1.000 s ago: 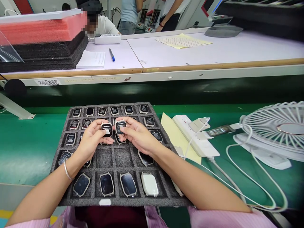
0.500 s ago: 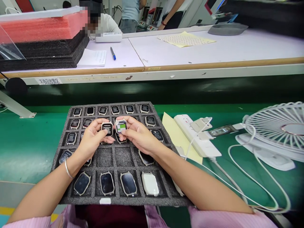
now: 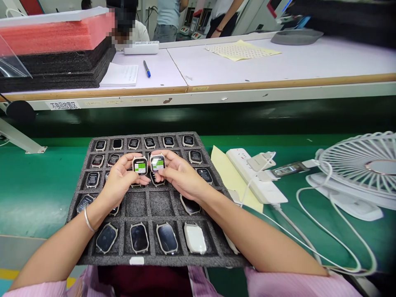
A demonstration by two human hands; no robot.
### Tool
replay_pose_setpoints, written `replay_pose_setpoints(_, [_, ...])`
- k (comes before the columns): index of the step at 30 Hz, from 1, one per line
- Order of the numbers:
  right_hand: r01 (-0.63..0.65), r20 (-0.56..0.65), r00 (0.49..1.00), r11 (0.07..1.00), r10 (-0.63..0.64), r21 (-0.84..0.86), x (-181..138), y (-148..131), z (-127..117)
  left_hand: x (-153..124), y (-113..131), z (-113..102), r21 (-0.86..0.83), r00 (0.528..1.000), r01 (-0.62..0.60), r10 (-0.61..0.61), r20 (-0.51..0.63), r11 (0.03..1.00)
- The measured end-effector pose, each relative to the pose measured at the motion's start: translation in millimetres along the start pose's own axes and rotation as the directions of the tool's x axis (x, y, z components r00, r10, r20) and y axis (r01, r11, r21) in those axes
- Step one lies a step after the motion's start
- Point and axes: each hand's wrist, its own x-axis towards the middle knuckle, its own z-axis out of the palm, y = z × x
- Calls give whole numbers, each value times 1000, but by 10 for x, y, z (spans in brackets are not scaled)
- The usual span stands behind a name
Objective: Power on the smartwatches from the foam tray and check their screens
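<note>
Person's L hand (image 3: pixel 123 177) has a strapless smartwatch (image 3: pixel 140 166) pinched, thumb at the lower edge, fingers behind. R hand (image 3: pixel 176 173) grips a 2nd smartwatch (image 3: pixel 157 163) likewise, thumb low on the front. Fingers on both closed around the cases, nothing wide. The pair's side by side over a gray foam tray (image 3: pixel 173 261) that overlaps the green tabletop (image 3: pixel 37 185); tiny gap or just touching, can't tell.

Progress, my guess: mid-way. Both held screens lit w/ green-and-white blocks; neither's in a pocket. Two 4th-row pockets show bare foam, poss. theirs, can't be sure. Most rear-row watches (image 3: pixel 100 145) show lines of white text, exc. one dark screen (image 3: pixel 117 144) at the back. Front-row watches (image 3: pixel 139 238) incl. 3 dark ones, plus a white-faced piece (image 3: pixel 195 239); dark ones prob. not gone through yet. Some pockets hidden by hands & forearms, so no full count.

Writing: shelf-edge label (image 3: pixel 64 105) has Chinese characters, approx. 不良品放置区, blurry tho. Handwritten tape (image 3: pixel 119 101) next to it: can't make out. Notepad (image 3: pixel 120 75) by the pen (image 3: pixel 147 69) has faint marks, illegible. White sticker (image 3: pixel 136 260) on tray's front edge looks blank. Watch text too small from here; no brand readable, incl. on the power strip (image 3: pixel 239 156).
</note>
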Motion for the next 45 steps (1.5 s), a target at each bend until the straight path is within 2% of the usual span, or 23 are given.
replay_pose_setpoints(6, [8,-4,1000,1000,-8,21,16,18,-5,14,-29,-15,36,999,-33,32,19,999])
replay_pose_setpoints(13, [-53,-32,998,996,56,78,27,3,0,6,19,-15,-15,999,29,-29,15,999])
replay_pose_setpoints(26, [-10,-39,999,1000,11,26,30,32,-8,-12,20,-14,-8,999,28,-28,27,1000])
replay_pose_setpoints(33, [21,1,1000,1000,-21,5,-8,11,6,-7,25,-16,-22,1000,12,-12,6,1000])
replay_pose_setpoints(45, [3,1,1000,1000,-3,-1,6,20,-6,-6,22,-14,-33,1000,12,-12,7,999])
